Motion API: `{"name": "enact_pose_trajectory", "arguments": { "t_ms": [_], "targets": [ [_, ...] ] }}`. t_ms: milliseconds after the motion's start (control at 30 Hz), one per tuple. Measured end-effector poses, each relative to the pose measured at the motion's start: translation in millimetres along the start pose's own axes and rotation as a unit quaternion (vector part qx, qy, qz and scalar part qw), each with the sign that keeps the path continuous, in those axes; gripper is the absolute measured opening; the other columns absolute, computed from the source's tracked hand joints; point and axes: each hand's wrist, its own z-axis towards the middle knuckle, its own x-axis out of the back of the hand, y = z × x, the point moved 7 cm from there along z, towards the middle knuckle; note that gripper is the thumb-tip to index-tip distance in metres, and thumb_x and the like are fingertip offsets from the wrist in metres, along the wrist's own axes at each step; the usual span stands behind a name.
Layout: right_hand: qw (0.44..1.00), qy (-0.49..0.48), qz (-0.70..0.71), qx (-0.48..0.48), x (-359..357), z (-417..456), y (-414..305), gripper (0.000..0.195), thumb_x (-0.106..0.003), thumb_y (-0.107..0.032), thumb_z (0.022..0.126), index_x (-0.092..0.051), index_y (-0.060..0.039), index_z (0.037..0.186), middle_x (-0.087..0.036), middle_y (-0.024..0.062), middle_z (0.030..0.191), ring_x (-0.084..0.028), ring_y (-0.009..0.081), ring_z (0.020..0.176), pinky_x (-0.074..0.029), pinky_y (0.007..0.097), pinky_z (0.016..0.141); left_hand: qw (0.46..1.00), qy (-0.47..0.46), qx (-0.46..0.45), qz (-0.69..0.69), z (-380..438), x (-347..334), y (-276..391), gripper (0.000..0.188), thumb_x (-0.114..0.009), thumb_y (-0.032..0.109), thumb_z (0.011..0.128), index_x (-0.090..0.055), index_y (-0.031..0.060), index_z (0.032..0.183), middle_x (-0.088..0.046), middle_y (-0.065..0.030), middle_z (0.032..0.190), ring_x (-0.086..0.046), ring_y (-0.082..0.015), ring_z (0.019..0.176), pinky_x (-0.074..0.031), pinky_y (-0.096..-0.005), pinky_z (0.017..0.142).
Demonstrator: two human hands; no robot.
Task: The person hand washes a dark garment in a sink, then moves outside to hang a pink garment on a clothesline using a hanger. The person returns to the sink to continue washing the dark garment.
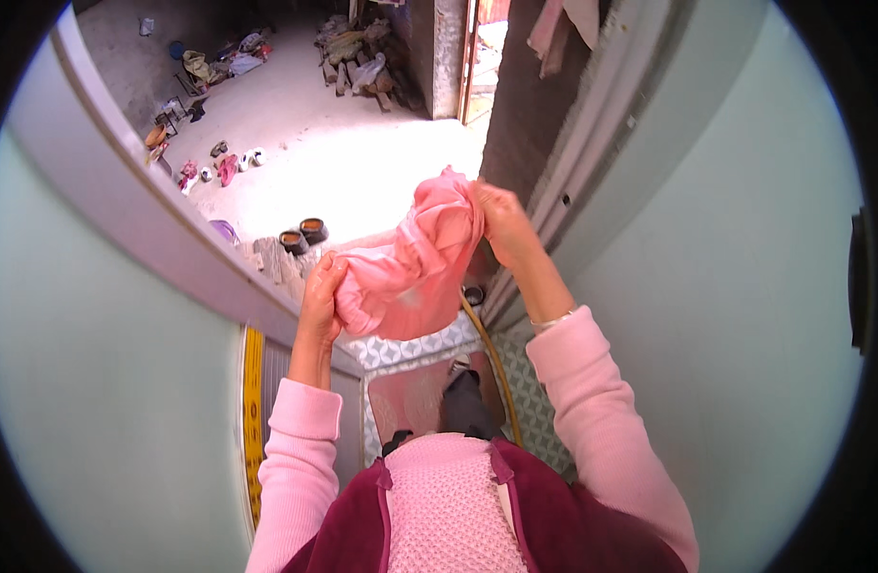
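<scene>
A pink cloth garment point(417, 265), bunched along its top, hangs stretched between my two hands in front of me. My left hand point(323, 297) grips its lower left end, the fingers curled over the fabric. Higher up and farther out, my right hand point(505, 218) pinches the opposite end. Folds hide what kind of garment it is. Its lower part hangs loose above the patterned tile floor point(403, 351) at the doorway.
Pale green walls and a white door frame point(610, 136) close in on both sides. A yellow hose point(497, 365) runs over the tiles beside a reddish mat point(406, 397). Beyond the threshold are dark shoes point(304, 235), more footwear point(231, 166) and a pile of firewood point(360, 68).
</scene>
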Motion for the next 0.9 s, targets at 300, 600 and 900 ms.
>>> {"name": "enact_pose_trajectory", "arguments": {
  "t_ms": [300,600,900],
  "targets": [
    [0.991,-0.114,0.076,-0.005,10.5,255.8,-31.6,0.02,-0.062,-0.021,0.09,-0.057,-0.0055,0.102,-0.062,0.0009,0.094,-0.058,0.0088,0.085,-0.049,0.0254,0.077,0.996,0.017,-0.072,0.045,228.5,44.6,63.1,0.011,-0.056,0.018,0.093,-0.053,0.0078,0.09,-0.059,0.0009,0.086,-0.054,-0.0066,0.076,-0.046,-0.0214,0.071],
    [0.965,-0.148,0.217,-0.003,-46.7,457.0,-12.0,0.017,-0.057,-0.018,0.092,-0.053,-0.0057,0.102,-0.059,0.0024,0.091,-0.058,0.0096,0.082,-0.049,0.0253,0.074,0.909,0.05,-0.232,0.341,394.4,27.6,77.3,0.045,-0.065,0.02,0.082,-0.049,-0.0009,0.119,-0.055,-0.009,0.112,-0.053,-0.0173,0.103,-0.043,-0.0307,0.089],
    [0.988,-0.14,-0.026,0.062,72.3,607.3,-8.4,0.026,-0.054,-0.026,0.094,-0.054,-0.0042,0.109,-0.062,0.0021,0.095,-0.059,0.0075,0.083,-0.05,0.0213,0.072,0.966,-0.107,-0.187,0.142,604.3,140.6,153.9,0.045,-0.043,0.041,0.097,-0.055,0.0026,0.118,-0.061,-0.0074,0.11,-0.06,-0.017,0.098,-0.049,-0.0323,0.086]
  ]
}}
